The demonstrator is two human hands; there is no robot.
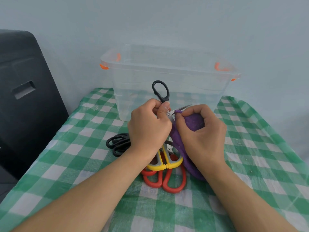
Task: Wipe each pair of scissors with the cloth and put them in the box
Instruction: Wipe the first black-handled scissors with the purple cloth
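My left hand (148, 126) grips a pair of black-handled scissors (160, 91) near the pivot, one handle loop pointing up. My right hand (200, 131) holds a purple cloth (194, 122) wrapped around the blades, and one blade tip pokes out above the cloth. The cloth's loose end hangs down to the table. Below my hands lie black scissors (117, 144), yellow-and-grey scissors (167, 163) and red scissors (167, 181), overlapping in a pile. A clear plastic box (167, 71) with orange clips stands open behind my hands, and I see nothing inside it.
A green-and-white checked tablecloth (83, 164) covers the table. A black chair back (25, 97) stands close on the left. The pale wall is right behind the box.
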